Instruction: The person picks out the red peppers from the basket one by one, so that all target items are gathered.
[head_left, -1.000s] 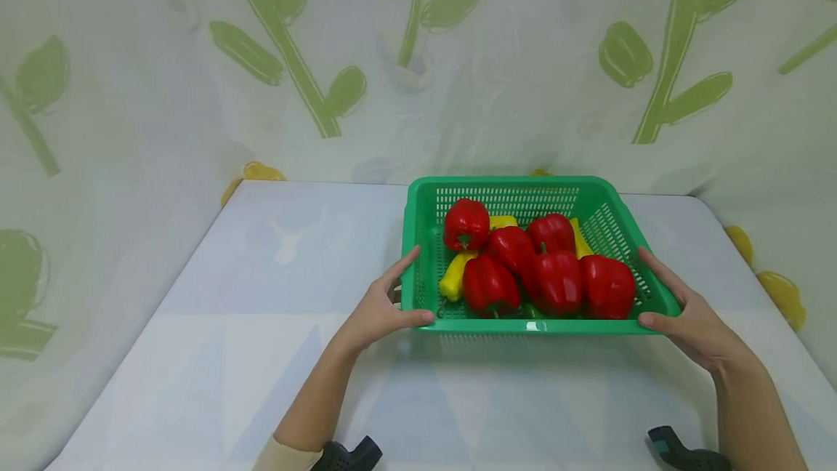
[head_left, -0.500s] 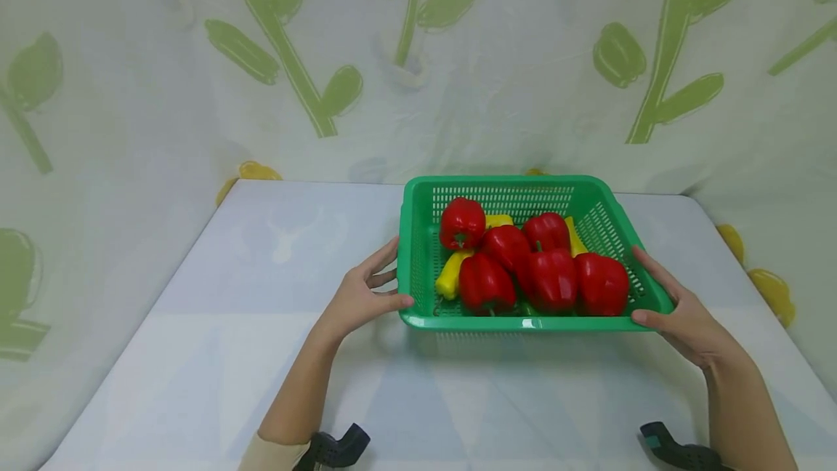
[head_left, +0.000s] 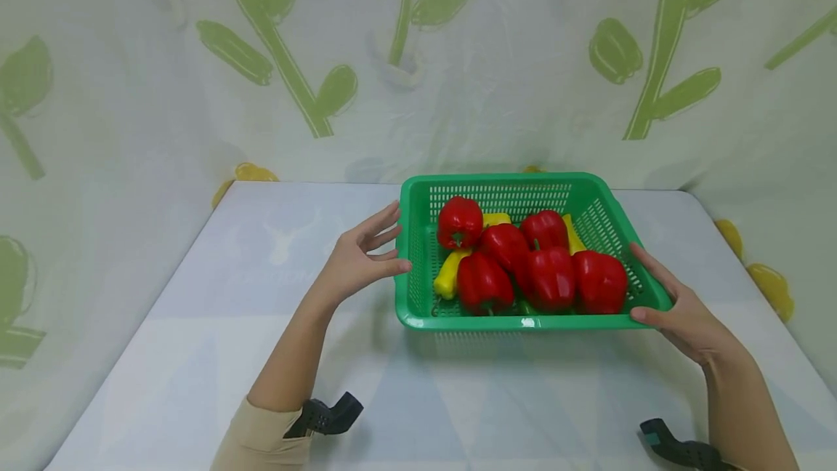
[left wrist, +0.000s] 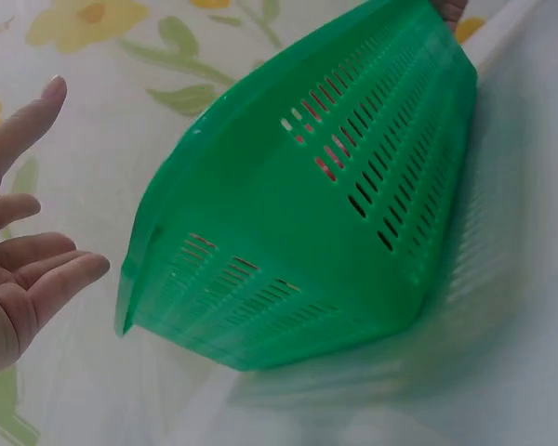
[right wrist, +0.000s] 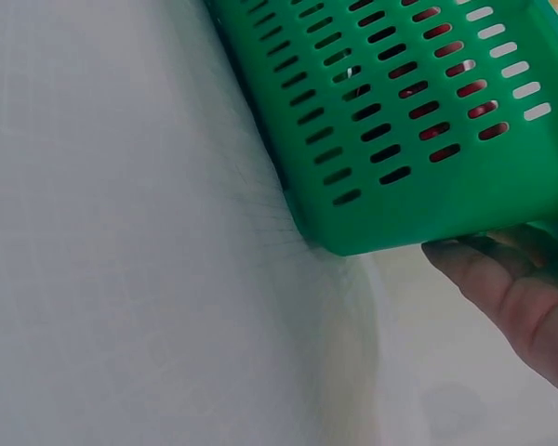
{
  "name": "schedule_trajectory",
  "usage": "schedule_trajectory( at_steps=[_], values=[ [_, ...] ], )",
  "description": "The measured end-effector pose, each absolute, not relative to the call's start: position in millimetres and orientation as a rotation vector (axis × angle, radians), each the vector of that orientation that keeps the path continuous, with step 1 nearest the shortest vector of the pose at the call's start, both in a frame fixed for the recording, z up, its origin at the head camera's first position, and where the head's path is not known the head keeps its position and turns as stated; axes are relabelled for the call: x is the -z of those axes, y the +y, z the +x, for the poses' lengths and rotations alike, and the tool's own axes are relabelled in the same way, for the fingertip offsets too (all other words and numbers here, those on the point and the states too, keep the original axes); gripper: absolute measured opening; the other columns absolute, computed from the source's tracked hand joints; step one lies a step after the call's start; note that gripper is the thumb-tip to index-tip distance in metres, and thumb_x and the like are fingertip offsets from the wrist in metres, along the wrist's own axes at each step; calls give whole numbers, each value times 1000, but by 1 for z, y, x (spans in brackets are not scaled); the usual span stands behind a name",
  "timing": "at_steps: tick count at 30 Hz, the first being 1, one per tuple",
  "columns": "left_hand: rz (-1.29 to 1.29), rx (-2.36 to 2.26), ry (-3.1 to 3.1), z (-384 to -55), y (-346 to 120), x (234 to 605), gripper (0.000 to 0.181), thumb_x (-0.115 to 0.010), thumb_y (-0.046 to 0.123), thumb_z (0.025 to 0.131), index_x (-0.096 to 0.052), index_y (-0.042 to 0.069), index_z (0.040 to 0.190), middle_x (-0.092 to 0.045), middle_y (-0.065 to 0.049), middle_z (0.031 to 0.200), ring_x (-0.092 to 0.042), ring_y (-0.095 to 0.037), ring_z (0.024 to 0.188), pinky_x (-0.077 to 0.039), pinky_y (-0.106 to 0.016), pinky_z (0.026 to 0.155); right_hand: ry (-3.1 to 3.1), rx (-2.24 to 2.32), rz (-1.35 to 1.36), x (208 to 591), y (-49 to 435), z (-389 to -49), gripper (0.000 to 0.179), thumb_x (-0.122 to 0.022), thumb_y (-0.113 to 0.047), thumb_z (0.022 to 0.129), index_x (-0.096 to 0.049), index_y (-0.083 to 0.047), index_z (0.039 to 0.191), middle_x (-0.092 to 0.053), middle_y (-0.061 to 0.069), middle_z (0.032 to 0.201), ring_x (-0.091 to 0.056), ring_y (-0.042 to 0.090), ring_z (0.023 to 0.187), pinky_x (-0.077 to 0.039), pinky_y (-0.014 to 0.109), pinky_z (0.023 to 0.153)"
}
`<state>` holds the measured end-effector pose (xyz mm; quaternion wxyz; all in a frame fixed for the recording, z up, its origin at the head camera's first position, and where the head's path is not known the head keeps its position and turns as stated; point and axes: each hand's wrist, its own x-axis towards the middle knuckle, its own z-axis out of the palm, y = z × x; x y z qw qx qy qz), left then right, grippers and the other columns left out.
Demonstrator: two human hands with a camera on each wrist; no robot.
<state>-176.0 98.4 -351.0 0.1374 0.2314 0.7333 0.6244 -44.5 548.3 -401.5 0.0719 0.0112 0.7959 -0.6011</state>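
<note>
One green rectangular plastic basket with slotted walls (head_left: 484, 323): sits on the pale white tabletop with light blue triangles (head_left: 196, 325), right of middle, close to the back edge. Long axis runs left to right, roughly along that back edge; short sides face the two hands. Inside: six glossy red bell peppers (head_left: 549, 278), piled mostly toward the front, plus a few slim yellow peppers (head_left: 451, 276) partly hidden under them.

Key relation: basket lies between the hands, to the right of the left hand (head_left: 349, 264) and to the left of the right hand (head_left: 689, 318). Right hand is the nearer one, in contact. It holds the basket's front right corner, thumb over the rim, other fingers along the outside of the right short wall. Left hand is off the basket, beside the left short side: fingers spread, thumb apart, nothing held. Head view has its thumb overlapping the left rim; left wrist view shows a clear gap, so not touching.

Farther out: beige sleeve (head_left: 258, 431) on the left arm, black wrist device (head_left: 327, 414) on the left wrist, another black device (head_left: 680, 449) by the right wrist. Pale sheet printed with green plants (head_left: 510, 93) rises behind the tabletop's back edge.
</note>
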Motion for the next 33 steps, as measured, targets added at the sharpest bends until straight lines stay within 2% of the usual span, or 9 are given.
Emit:
schedule_trajectory(
  at_steps=[8, 16, 22, 26, 33],
  values=[
    [764, -1664, 2150, -189, 117, 337, 76, -77, 16, 79, -39, 24, 145, -51, -4, 138, -54, -22, 122, -50, -36, 92, 2390, 1800, 38, 402, 548, -46, 85, -60, -9, 88, -10, -36, 152, -6, 8, 156, -33, 3, 114, -53, 21, 78],
    [829, -1554, 2114, -198, 135, 328, 77, -74, 18, 81, -35, 17, 147, -45, -9, 144, -50, -28, 126, -53, -40, 87, 2356, 1833, 33, 402, 548, -46, 85, -60, -7, 88, -12, -35, 152, -9, 6, 153, -32, 4, 114, -53, 22, 79],
    [808, -1471, 2110, -201, 155, 324, 75, -75, 25, 80, -38, 23, 145, -48, -5, 141, -52, -23, 123, -54, -36, 84, 2354, 1838, 35, 402, 549, -46, 85, -60, -6, 88, -12, -35, 152, -10, 7, 152, -32, 5, 114, -53, 22, 79],
    [814, -1424, 2103, -200, 172, 322, 74, -75, 26, 79, -40, 24, 144, -49, -7, 139, -52, -24, 123, -55, -35, 84, 2351, 1842, 30, 401, 549, -47, 84, -59, -7, 88, -13, -35, 152, -11, 6, 152, -32, 5, 114, -53, 22, 79],
    [865, -1340, 2061, -195, 200, 326, 78, -74, 24, 80, -35, 24, 147, -41, -7, 145, -49, -26, 127, -55, -32, 83, 2325, 1867, 30, 402, 551, -45, 83, -59, -6, 88, -13, -35, 152, -11, 4, 152, -33, 3, 114, -53, 21, 79]
  ],
)
